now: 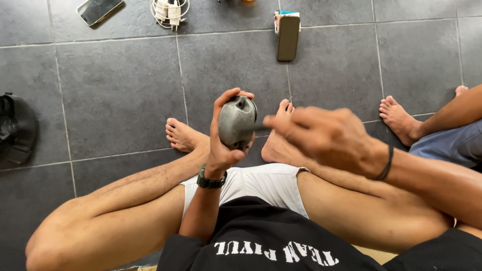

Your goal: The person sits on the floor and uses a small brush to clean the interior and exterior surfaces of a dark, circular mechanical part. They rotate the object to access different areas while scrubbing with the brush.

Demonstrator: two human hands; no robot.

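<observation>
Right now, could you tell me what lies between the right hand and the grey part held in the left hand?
In the head view, a thin dark tool spans the gap from the right hand to the grey part in the left hand.

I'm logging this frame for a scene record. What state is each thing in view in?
Left hand: raised, gripping the grey metal part.
Grey metal part: held upright off the floor.
Right hand: closed on a thin tool, blurred.
Thin tool: tip against the grey metal part.
Phone: flat on the tiles, screen dark.
Second phone: lying on a small box, screen dark.
Charger with cable: coiled, on the floor.
</observation>
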